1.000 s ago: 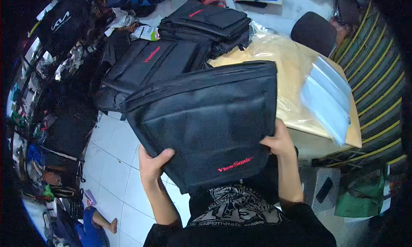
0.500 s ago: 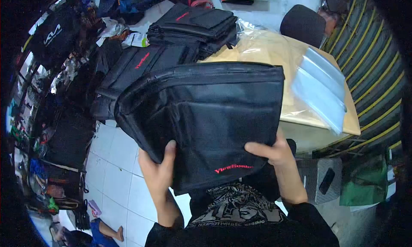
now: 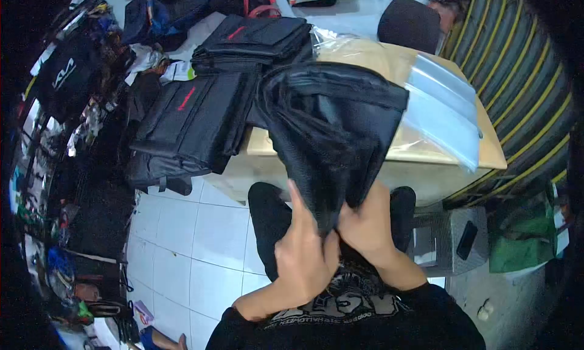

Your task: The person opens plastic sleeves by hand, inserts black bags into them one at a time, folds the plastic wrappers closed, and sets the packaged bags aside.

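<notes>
A cluttered bag workshop, with stacked black cases (image 3: 252, 39) and crammed shelving (image 3: 79, 137).

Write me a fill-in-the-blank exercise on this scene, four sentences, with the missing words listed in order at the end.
The left hand and the right hand hold one bunched bag, whose colour is ____.
The lettering on the folded bags at the left is ____.
On the tan tabletop, the flat plastic sleeves are pale ____.
The floor tiles are ____.

Missing words: black; red; blue; white.
</notes>
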`<state>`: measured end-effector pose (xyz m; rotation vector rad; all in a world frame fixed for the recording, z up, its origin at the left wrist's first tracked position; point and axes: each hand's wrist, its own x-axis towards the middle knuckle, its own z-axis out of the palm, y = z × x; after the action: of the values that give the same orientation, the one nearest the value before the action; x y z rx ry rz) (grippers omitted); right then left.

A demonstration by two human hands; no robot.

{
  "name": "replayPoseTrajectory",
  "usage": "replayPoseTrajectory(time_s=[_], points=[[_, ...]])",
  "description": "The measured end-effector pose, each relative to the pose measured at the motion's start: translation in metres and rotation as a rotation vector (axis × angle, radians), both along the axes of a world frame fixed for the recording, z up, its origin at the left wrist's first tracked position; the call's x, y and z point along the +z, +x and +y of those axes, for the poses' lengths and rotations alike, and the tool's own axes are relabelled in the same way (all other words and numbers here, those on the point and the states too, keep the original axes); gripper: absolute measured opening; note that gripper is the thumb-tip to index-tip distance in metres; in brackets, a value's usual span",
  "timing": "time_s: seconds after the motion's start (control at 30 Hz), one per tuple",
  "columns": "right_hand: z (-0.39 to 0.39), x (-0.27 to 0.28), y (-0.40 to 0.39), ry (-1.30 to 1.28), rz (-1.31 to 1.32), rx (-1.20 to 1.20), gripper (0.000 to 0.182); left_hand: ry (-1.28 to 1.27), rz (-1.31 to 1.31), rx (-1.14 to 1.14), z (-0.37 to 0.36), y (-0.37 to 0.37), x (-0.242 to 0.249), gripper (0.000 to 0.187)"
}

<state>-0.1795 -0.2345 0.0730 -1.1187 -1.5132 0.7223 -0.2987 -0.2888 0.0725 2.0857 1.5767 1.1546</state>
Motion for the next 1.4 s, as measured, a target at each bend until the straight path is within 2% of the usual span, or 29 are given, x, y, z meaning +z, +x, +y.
replayPoseTrajectory(time_s=[0.07,0.13,0.17,0.23,0.27,0.33,0.37,0.43,0.47,0.5,0.53,0.67,0.7,0.73,0.77,0.8,0.87,0.9,0.97,1.07,1.1,1.2,1.23,1.33,1.37,1.4], points=[[-0.001,-0.012,0.008,0.069,-0.013,-0.01,0.041,0.167,0.038,-0.08,0.003,0.006,-0.015,0.079],[-0.005,-0.012,0.021,0.1,0.02,0.065,0.04,0.179,-0.021,-0.156,0.008,0.012,-0.008,0.082],[-0.01,-0.018,0.032,0.069,0.125,0.113,0.043,0.102,-0.062,-0.242,0.008,0.016,-0.003,0.087],[-0.035,0.007,0.047,-0.18,0.479,0.204,0.061,-0.039,-0.133,-0.417,0.015,0.028,0.007,0.097],[-0.047,0.019,0.054,-0.297,0.665,0.216,0.07,0.001,-0.194,-0.521,0.022,0.035,0.009,0.101],[-0.038,-0.009,0.091,-0.024,0.137,0.283,0.084,-0.13,-0.135,-0.639,0.017,0.053,0.004,0.111],[-0.052,-0.02,0.084,-0.078,0.422,0.135,0.091,-0.149,-0.177,-0.711,0.014,0.063,-0.001,0.11],[-0.06,-0.021,0.096,-0.068,0.391,0.022,0.085,-0.204,-0.308,-0.893,0.018,0.075,-0.012,0.108],[-0.063,-0.027,0.107,-0.001,0.206,-0.04,0.081,-0.25,-0.397,-1.001,0.025,0.079,-0.018,0.106],[-0.068,-0.026,0.108,-0.022,0.222,-0.14,0.075,-0.298,-0.485,-1.108,0.029,0.083,-0.026,0.105],[-0.072,-0.023,0.108,-0.037,0.237,-0.237,0.07,-0.485,-0.787,-1.188,0.029,0.089,-0.033,0.1],[-0.07,-0.03,0.121,-0.083,0.34,-0.602,0.053,-0.481,-0.706,-1.174,0.04,0.081,-0.03,0.082],[-0.07,-0.028,0.127,-0.091,0.324,-0.559,0.055,-0.499,-0.7,-1.178,0.045,0.075,-0.029,0.078],[-0.072,-0.027,0.13,-0.108,0.204,-0.574,0.057,-0.394,-0.618,-0.967,0.049,0.069,-0.031,0.063],[-0.074,-0.025,0.132,-0.123,0.084,-0.585,0.058,-0.33,-0.782,-0.797,0.059,0.065,-0.043,0.049],[-0.075,-0.025,0.136,-0.133,-0.035,-0.592,0.059,-0.218,-0.587,-0.58,0.076,0.05,-0.031,0.039],[-0.077,-0.024,0.142,-0.186,-0.119,-0.436,0.062,0.466,-0.113,-0.214,0.137,0.03,-0.039,0.044],[-0.078,-0.016,0.14,-0.211,-0.175,-0.376,0.063,0.6,0.154,-0.044,0.156,0.023,-0.027,0.048],[-0.071,-0.003,0.135,-0.313,-0.263,-0.233,0.07,0.729,0.404,0.019,0.191,0.01,-0.021,0.036],[-0.06,-0.006,0.128,-0.286,-0.503,-0.149,0.078,0.663,0.292,-0.178,0.227,-0.001,-0.043,0.022],[-0.06,0.001,0.121,-0.325,-0.548,-0.14,0.085,0.64,0.248,-0.198,0.224,0.003,-0.037,0.011],[-0.044,0.01,0.106,-0.447,-0.656,-0.144,0.088,0.607,0.062,-0.227,0.223,0.011,-0.033,0.01],[-0.037,0.009,0.1,-0.344,-0.681,-0.139,0.088,0.528,-0.013,-0.266,0.222,0.013,-0.034,0.008],[-0.021,0.014,0.087,-0.317,-0.777,-0.141,0.086,0.33,-0.201,-0.385,0.211,0.017,-0.024,0.009],[-0.015,0.004,0.09,-0.216,-0.758,-0.151,0.086,0.385,-0.206,-0.418,0.211,0.016,-0.024,0.01],[-0.011,0.006,0.09,-0.25,-0.79,-0.196,0.086,0.391,-0.211,-0.429,0.21,0.016,-0.023,0.01]])
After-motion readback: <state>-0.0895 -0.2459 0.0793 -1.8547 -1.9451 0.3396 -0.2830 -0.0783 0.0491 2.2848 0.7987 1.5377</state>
